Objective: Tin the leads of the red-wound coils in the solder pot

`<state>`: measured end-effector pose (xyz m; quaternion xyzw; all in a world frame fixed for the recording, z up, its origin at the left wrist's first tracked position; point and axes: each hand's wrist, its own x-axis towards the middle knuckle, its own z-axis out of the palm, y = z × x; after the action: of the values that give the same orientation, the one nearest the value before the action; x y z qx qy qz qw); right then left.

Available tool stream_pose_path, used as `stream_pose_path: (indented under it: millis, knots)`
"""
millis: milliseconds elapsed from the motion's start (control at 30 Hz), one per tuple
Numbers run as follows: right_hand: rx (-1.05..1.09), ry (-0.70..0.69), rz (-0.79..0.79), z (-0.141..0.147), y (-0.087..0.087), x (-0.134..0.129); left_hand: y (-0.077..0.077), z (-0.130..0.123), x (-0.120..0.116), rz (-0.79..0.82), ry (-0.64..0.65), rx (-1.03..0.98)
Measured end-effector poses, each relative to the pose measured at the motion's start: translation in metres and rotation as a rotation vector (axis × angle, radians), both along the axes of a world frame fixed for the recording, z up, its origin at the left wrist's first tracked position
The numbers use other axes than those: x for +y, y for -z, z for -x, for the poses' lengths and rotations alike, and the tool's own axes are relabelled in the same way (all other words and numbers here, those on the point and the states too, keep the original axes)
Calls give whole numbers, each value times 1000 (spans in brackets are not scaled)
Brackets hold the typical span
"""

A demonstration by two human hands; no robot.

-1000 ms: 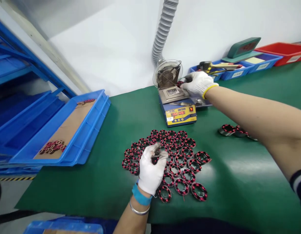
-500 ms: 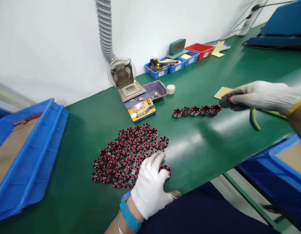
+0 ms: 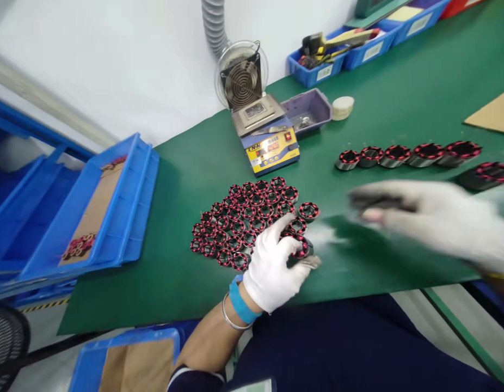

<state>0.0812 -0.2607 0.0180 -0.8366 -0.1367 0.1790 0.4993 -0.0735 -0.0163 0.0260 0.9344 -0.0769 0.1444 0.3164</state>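
Note:
My left hand (image 3: 276, 264), in a white glove, has its thumb and fingers curled round a black-and-red ring part (image 3: 303, 246) at the near right edge of a cluster of similar ring parts (image 3: 235, 228). My right hand (image 3: 415, 215), gloved and blurred by motion, is over the green table to the right of the cluster. Its dark fingertips point left; whether they hold anything is too smeared to tell. Behind it runs a row of ring parts (image 3: 394, 156), with another ring part (image 3: 491, 175) at its right end.
A yellow-and-blue device (image 3: 272, 152) with a fan stands behind the cluster, beside a purple tray (image 3: 309, 111) and a white round container (image 3: 342, 108). Blue bins with tools (image 3: 317, 73) line the wall. Blue crates (image 3: 133, 218) stand at the left.
The view has turned left and down. My right hand has let go of a ring part at the row's right end and moved left toward the cluster. My left hand has closed round a ring part.

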Motion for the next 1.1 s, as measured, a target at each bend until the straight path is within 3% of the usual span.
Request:
stream_pose_path:
  millis: [100, 167, 267, 400, 500, 667, 800, 900, 1100]
  knots:
    - [306, -407, -197, 25, -6, 65, -15, -8, 10, 44, -15, 54]
    - [348, -496, -287, 26, -10, 95, -19, -14, 17, -30, 23, 56]
    - [386, -425, -342, 23, -10, 117, -14, -21, 23, -27, 39, -25]
    - [380, -213, -426, 31, -3, 129, -3, -23, 23, 186, -235, -99]
    - [326, -123, -446, 42, 2, 136, 1, -23, 22, 128, -373, -54]
    - [280, -158, -401, 42, 3, 136, 1, -23, 25, 106, -364, -119]
    - [283, -206, -406, 41, 4, 132, 3, -23, 26, 135, -282, -184]
    - [240, -155, -410, 48, 7, 134, 6, -24, 26, 164, -256, -222]
    - [-138, -39, -235, 57, 14, 132, 9, -26, 21, 276, -282, -46]
